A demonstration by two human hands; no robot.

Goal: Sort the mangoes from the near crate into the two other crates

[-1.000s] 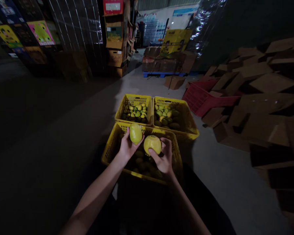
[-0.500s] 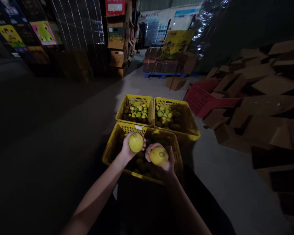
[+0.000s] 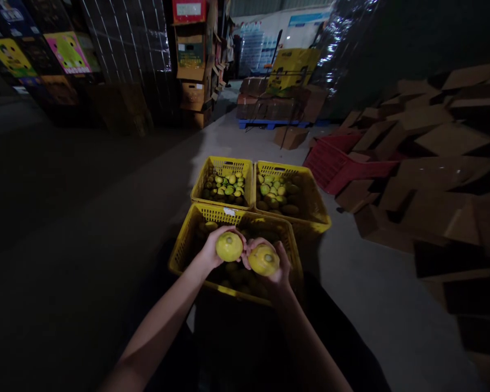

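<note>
My left hand (image 3: pixel 213 249) is wrapped round a yellow fruit (image 3: pixel 229 246), whose round end faces up. Close beside it on the right, my right hand (image 3: pixel 283 270) holds another yellow fruit (image 3: pixel 263 259) with a round spot on top. The fingertips of both hands meet or nearly meet between the fruits. Both hands are over the near yellow crate (image 3: pixel 179 245), where more fruit lies in shadow. Behind it stand the back left crate (image 3: pixel 200 177) and the back right crate (image 3: pixel 320 204), each with green and yellow fruit inside.
A red basket (image 3: pixel 330 163) and a heap of cardboard boxes (image 3: pixel 436 174) lie to the right. Farther back, wrapped goods sit on a blue pallet (image 3: pixel 269 124). Stacked cartons (image 3: pixel 193 92) stand at the back. A person is partly visible beyond them.
My left hand has moved slightly down and right with its fruit, closer to my right hand. My right hand has barely moved and still holds its fruit.
</note>
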